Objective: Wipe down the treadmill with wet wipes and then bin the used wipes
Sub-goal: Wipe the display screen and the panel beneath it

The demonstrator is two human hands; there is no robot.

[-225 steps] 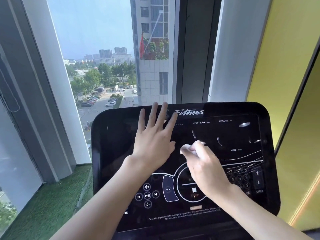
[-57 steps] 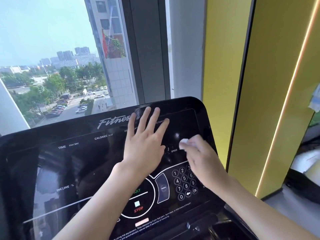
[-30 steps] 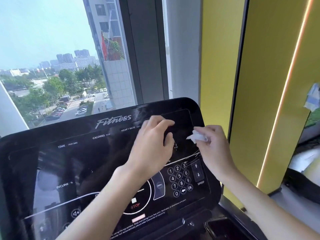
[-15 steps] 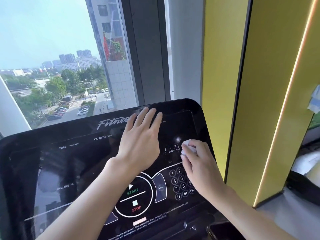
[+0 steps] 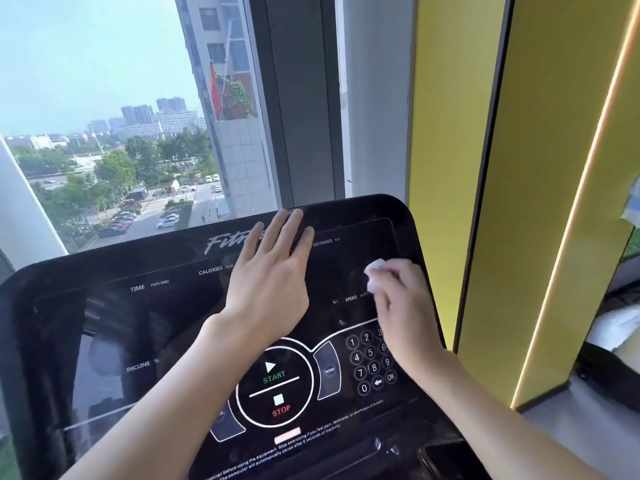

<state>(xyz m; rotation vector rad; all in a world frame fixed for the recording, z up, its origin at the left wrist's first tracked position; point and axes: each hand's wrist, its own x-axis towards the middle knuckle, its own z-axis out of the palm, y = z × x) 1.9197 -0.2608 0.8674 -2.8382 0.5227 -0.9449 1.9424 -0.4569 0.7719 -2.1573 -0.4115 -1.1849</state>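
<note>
**A:** Why does the left grip point(image 5: 266, 289) lie flat on the glossy black treadmill console panel point(image 5: 138, 323)?

**B:** I'd call it a brace. It sits at the upper centre of the frame, palm down, fingers straight and close together, holding nothing. The fingertips reach the panel's top edge and cover part of the logo. Leaning there probably steadies the person while the other side scrubs.

**A:** And the wipe?

**B:** The small crumpled white wet wipe point(image 5: 375, 275) is right of centre in the frame. It is pinched in the curled fingers of the right grip point(image 5: 405, 313). Only a bunched bit pokes out past the fingertips, towards the upper left of that grip. It seems pressed to the glass between the DISTANCE and SPEED labels.

**A:** Why bunched, not spread?

**B:** My guess is that a wad gives firmer pressure on one spot near the panel's right edge.

**A:** What lies under that wrist?

**B:** The white-printed round-button number keypad point(image 5: 367, 362), in the lower right, partly hidden. The wiping looks unfinished, and no bin shows anywhere.
</note>
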